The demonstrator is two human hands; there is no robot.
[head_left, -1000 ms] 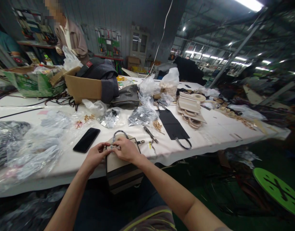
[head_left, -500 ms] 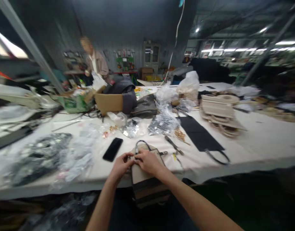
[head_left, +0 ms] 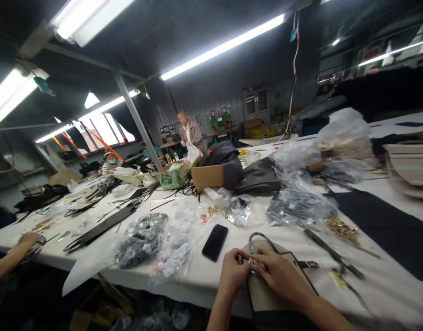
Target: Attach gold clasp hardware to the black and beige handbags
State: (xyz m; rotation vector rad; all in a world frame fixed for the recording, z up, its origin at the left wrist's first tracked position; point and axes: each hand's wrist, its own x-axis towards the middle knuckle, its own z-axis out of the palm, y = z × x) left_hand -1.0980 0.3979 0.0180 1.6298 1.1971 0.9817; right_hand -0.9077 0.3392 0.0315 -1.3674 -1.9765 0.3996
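A beige handbag (head_left: 266, 298) with dark trim lies at the table's front edge, directly before me. Its thin curved handle (head_left: 262, 235) stands up at the far end, and a dark tab with a metal end (head_left: 308, 265) sticks out to the right. My left hand (head_left: 234, 271) pinches at the bag's left side, fingers curled. From the right, my right hand (head_left: 283, 276) lies across the bag, its fingertips meeting the left ones. Between them shows a small shiny metal fitting (head_left: 254, 263); its exact kind is too small to tell.
A black phone (head_left: 215, 242) lies left of the bag. Dark long-handled pliers (head_left: 333, 253), gold-coloured hardware (head_left: 341, 230) and a black panel (head_left: 383, 225) lie right. Plastic bags of parts (head_left: 142, 239) and a cardboard box (head_left: 207, 178) stand around. A co-worker's hand (head_left: 29, 240) is far left.
My view has swung left and up, so the bag and hands appear farther right. Both hands stay together on the bag, fingers still pinching. A co-worker's arm now shows at left.
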